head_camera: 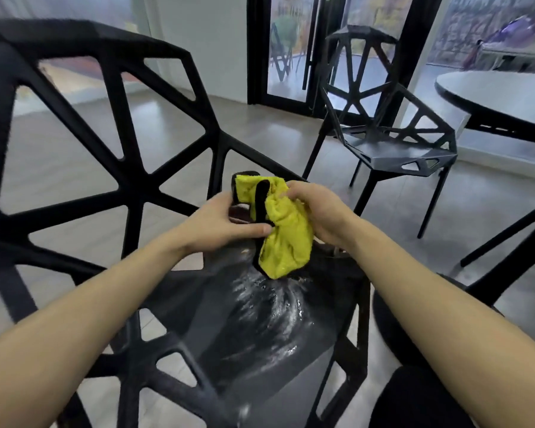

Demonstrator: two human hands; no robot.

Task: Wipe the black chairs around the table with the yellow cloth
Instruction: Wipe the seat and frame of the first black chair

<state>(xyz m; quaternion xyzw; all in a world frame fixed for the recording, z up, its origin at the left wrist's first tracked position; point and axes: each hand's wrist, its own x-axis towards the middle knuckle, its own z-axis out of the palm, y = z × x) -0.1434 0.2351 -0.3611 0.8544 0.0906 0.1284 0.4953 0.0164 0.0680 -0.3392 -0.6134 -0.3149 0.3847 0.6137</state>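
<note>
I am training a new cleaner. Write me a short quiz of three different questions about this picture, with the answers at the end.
1. True or false: only the left hand grips the yellow cloth.
2. What shows that the seat of the near black chair has already been wiped?
   A. Wet swirl marks on it
   B. A dry cloth lying on it
   C. A sticker on it
3. Fill in: the second black chair stands beside the round ____.

Key
1. False: the right hand grips it as well.
2. A
3. table
</note>
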